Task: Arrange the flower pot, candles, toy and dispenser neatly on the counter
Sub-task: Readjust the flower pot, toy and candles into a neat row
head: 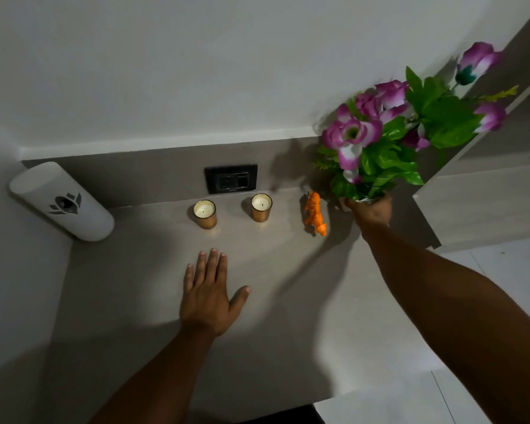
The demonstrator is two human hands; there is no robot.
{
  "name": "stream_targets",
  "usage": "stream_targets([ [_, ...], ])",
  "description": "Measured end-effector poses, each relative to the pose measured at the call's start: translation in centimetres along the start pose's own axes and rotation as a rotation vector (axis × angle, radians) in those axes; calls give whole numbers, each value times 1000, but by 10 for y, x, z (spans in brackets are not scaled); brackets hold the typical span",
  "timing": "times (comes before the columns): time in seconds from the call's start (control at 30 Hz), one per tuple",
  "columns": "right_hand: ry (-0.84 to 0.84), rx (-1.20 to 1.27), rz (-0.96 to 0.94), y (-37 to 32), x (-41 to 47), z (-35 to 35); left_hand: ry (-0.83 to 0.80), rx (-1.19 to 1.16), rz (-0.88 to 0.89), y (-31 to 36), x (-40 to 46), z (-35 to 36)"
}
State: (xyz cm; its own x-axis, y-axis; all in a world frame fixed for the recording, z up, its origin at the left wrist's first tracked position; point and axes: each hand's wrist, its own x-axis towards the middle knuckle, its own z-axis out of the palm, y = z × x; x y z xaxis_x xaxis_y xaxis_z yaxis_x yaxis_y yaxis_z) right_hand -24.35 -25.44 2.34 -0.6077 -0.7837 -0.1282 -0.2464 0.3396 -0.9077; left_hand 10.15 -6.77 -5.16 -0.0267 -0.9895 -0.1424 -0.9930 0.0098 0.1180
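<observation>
My right hand [370, 211] grips the small white flower pot [366, 199] at the counter's back right; its purple flowers and green leaves [392, 133] rise toward the wall. An orange toy tiger [314, 213] stands just left of that hand. Two candles in gold glasses sit in a row near the back wall, one [205, 214] on the left and the other [261, 207] to its right. The white cylindrical dispenser [62, 201] with a black emblem stands in the far left corner. My left hand [210, 296] lies flat on the counter [135, 286], fingers spread, holding nothing.
A black wall socket [230, 178] sits on the backsplash behind the candles. A light wood cabinet [478, 203] stands right of the counter, close to the flowers. White floor tiles [380, 402] show past the counter's front right edge.
</observation>
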Motion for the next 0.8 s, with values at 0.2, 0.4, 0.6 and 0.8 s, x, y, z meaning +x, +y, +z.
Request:
stream_targets([
  [0.2,78,39,3,0,0,9,-4,-8,-8,1,-1,-2],
  [0.4,92,31,-1,0,1,11,-16,0,-8,1,-1,-2],
  [0.6,200,54,141,3,-32,11,-27,8,-2,1,-1,-4],
  [0.8,-96,-172,-194,33,-94,38,-44,24,-5,0,-1,-4],
])
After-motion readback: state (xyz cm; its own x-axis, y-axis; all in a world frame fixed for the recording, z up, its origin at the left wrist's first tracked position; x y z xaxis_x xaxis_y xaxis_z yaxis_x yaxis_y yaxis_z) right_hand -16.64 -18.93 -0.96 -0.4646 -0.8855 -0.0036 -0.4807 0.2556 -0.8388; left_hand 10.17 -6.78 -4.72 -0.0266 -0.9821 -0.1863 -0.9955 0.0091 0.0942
